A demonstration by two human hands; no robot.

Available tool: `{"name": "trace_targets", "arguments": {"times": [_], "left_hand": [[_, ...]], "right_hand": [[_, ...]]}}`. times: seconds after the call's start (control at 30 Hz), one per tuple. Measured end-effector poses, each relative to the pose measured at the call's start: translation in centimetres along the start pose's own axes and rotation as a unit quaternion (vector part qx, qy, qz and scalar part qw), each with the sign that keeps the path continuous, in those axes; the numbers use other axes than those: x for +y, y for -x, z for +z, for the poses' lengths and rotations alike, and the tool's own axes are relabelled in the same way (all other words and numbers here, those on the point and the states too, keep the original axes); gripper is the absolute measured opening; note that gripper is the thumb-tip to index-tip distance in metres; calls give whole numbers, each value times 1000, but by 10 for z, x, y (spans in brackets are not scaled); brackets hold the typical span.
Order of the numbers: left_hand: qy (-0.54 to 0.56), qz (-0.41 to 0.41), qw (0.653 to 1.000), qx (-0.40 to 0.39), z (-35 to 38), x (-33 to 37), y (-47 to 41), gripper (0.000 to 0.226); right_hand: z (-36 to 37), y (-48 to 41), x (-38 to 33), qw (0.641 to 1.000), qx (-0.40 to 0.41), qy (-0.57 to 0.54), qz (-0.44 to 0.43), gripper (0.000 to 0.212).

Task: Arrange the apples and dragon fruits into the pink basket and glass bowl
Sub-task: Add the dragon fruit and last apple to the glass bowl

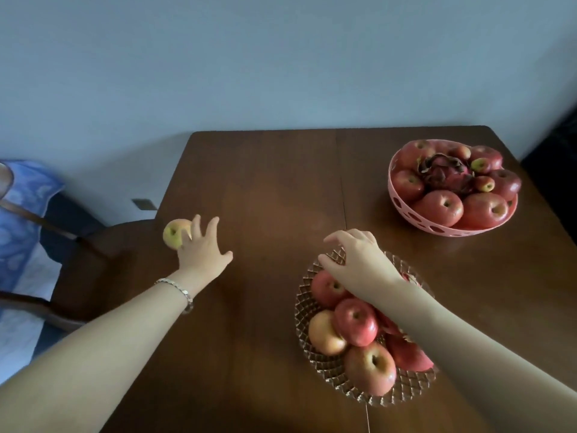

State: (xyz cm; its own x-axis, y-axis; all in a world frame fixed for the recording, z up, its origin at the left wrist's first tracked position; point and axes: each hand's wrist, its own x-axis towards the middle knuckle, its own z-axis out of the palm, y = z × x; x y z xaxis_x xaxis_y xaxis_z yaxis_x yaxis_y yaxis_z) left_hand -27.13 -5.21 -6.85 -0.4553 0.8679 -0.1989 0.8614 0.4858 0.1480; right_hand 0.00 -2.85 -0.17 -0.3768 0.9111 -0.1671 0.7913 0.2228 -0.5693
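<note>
As left hand (203,251) seemingly touches apple (173,234), right hand (359,264) grips bowl (327,368)

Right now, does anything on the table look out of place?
Yes: one yellow-green apple lies loose at the left edge of the table, outside the pink basket and glass bowl. The left hand, fingers spread, is at it. The right hand holds the bowl's rim.

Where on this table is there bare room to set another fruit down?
The table is bare at its far middle, between the left hand and the pink basket, and between basket and glass bowl. Crowded: both are heaped; the right hand holds the bowl's rim.
</note>
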Motion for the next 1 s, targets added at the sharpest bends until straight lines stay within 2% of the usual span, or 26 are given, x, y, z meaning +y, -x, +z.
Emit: {"name": "trace_targets", "arguments": {"times": [0.1,0.23,0.43,0.53,0.6,0.7,0.8,0.9,1.0], "left_hand": [[-35,-40,998,-18,0,-28,-38,81],[-16,-95,994,-46,10,-47,-62,79],[-27,-123,992,-13,12,-51,-69,63],[14,-65,998,-15,5,-30,-52,66],[86,-7,996,-11,-2,-4,-30,73],[221,52,973,-50,-18,44,15,86],[282,122,947,-96,-26,88,55,79],[320,173,922,-132,-22,120,76,73],[324,183,917,-145,-12,147,90,76]], "right_hand": [[9,-17,-13,1000,1,8,-7,35],[19,-27,-22,1000,6,2,2,33],[29,-29,-19,1000,-4,3,21,30],[29,-23,-14,1000,-4,-7,19,27],[27,-16,-10,1000,7,-19,10,23],[18,-3,-1,999,34,-27,-3,19],[1,12,15,995,100,-23,7,18],[-18,25,39,987,131,19,92,36],[-32,38,62,966,27,50,251,67]]}}
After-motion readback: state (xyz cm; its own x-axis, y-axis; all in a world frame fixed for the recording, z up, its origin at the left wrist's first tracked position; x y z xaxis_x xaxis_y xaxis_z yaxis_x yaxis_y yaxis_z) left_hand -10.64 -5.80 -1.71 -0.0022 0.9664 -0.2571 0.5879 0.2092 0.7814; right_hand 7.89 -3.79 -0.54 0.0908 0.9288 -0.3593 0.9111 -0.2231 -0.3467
